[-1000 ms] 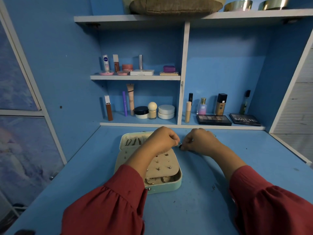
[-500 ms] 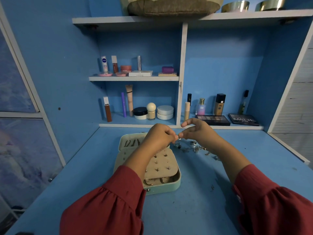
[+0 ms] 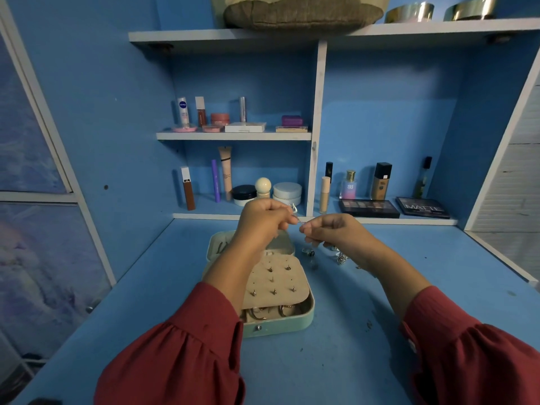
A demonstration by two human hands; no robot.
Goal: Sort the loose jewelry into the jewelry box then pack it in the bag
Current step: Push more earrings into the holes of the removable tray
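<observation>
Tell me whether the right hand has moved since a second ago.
Yes. The right hand has risen off the desk, up toward the lower shelf edge, and now sits above the loose jewelry.

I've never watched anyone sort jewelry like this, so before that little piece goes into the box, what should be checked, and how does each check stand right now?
1. Piece held: the left hand and right hand both pinch a small silver earring above the table. Ok.
2. Jewelry box open: lid back, stud panel exposed. Ok.
3. Free holes on the panel: several show unfilled. Ok.
4. Earring back removed from its post: too small to see. Cannot tell.
5. Loose jewelry all sorted: pieces lie right of the box. Not ok.
</observation>
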